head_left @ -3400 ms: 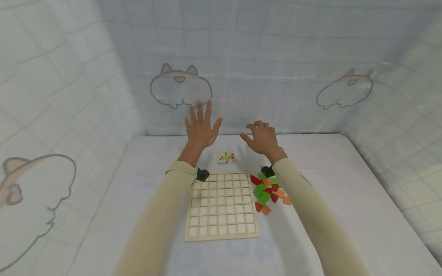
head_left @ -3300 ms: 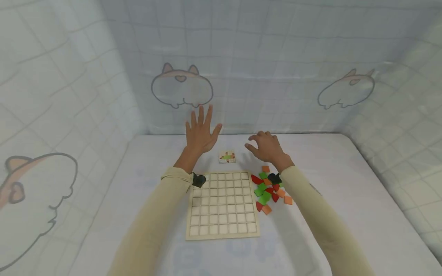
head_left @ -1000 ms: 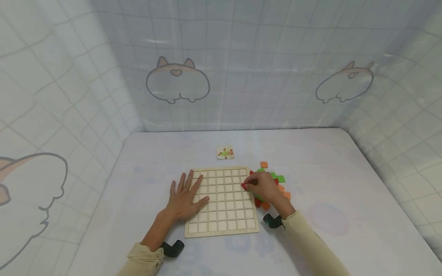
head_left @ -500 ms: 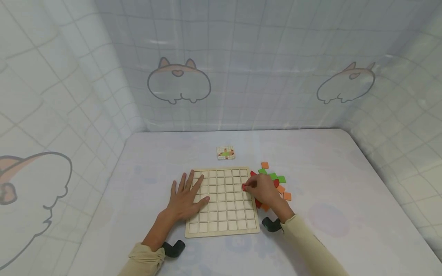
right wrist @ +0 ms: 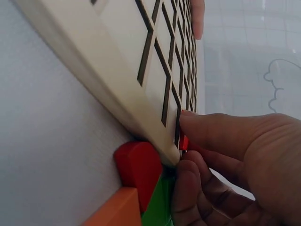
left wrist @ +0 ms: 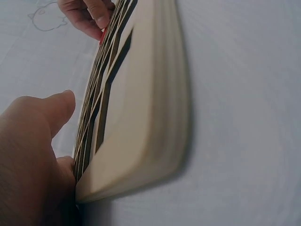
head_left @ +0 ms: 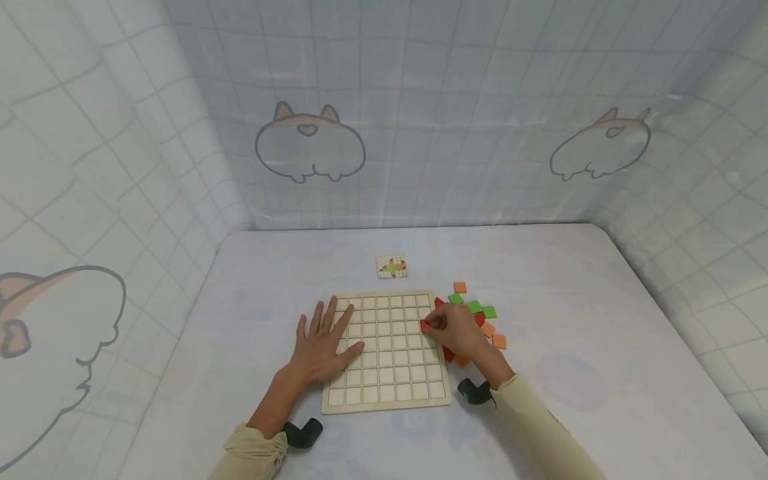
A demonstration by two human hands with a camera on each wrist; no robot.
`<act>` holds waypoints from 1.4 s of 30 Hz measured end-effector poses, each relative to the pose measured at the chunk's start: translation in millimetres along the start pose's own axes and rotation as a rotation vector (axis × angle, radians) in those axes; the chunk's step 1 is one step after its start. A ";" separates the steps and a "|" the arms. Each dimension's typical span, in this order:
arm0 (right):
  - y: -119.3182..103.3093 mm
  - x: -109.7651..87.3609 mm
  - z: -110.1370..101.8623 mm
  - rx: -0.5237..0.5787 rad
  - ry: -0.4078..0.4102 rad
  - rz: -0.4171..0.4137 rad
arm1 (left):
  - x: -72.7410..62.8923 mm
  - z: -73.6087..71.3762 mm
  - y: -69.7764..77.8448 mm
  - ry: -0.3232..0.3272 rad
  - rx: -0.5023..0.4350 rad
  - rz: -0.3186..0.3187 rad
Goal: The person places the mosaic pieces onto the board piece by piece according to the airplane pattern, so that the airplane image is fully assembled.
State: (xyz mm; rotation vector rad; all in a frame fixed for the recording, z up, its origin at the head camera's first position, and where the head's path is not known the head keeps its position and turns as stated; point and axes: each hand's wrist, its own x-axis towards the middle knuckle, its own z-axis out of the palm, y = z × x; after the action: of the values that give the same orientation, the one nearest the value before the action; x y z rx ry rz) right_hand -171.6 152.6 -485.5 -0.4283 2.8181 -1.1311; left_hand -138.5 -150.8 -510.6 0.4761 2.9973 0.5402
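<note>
A pale wooden grid board (head_left: 387,406) lies flat on the table. My left hand (head_left: 318,350) rests on its left side, fingers spread and straight. At the board's right side, my right hand (head_left: 461,330) pinches a small red tile (head_left: 425,326) between thumb and fingers. That red tile (right wrist: 184,141) is at a cell of the rightmost column in the right wrist view, partly hidden by the thumb (right wrist: 211,132). Right under this hand lie loose tiles, among them a red rounded one (right wrist: 138,165), a green one (right wrist: 157,207) and an orange one (right wrist: 115,210).
Behind the board lies a small pattern card (head_left: 392,266) showing green, red and orange shapes on a grid. More green tiles (head_left: 474,306) and orange tiles (head_left: 459,287) are scattered to the right of the board. A patterned white curtain (head_left: 456,167) surrounds the table.
Both hands have come down from above the table's back edge; the left onto the board, the right to a red tile now at the right column. Over the last half second little has moved.
</note>
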 end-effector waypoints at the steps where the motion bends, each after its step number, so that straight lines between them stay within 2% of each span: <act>1: 0.4 -0.7 0.1 0.004 0.000 -0.009 | -0.3 -0.2 0.2 0.000 0.002 0.000; 5: 1.3 -2.4 0.3 0.018 -0.010 -0.024 | -0.8 1.0 -0.1 0.013 -0.004 0.007; 10: 0.3 -1.7 -0.5 0.038 -0.020 0.014 | 0.5 3.2 -1.9 0.030 -0.006 0.020; 15: -0.4 -0.9 0.3 0.045 -0.012 0.051 | 0.4 -0.9 0.0 0.015 -0.002 0.015; 21: 1.4 -1.5 -1.9 0.051 -0.019 0.042 | -0.4 -3.0 1.6 0.003 0.008 0.009; 26: 7.2 1.2 -10.4 0.070 0.039 0.035 | -1.0 -4.2 1.5 0.001 -0.003 0.011; 29: 11.4 4.6 -16.0 0.006 0.099 0.041 | -0.5 -4.3 1.2 0.000 -0.004 0.013; 33: 14.7 5.8 -21.6 -0.140 0.142 0.074 | 1.0 -4.5 1.1 0.000 0.003 0.014; 36: 16.2 3.0 -23.7 -0.219 0.115 0.067 | 1.7 -5.0 1.8 0.007 0.009 0.020; 40: 17.9 -3.6 -24.8 -0.242 0.045 0.044 | 1.2 -5.0 2.8 0.014 0.009 0.019; 42: 19.7 -6.5 -25.2 -0.241 0.045 0.037 | 0.7 -4.2 2.3 0.010 0.008 0.011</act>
State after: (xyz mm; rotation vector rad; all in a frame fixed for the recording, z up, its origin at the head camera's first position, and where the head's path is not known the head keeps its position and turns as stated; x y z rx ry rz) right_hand -174.2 184.8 -481.0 -0.3689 3.0003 -0.8068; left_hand -139.0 -149.9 -505.9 0.4928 3.0089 0.5325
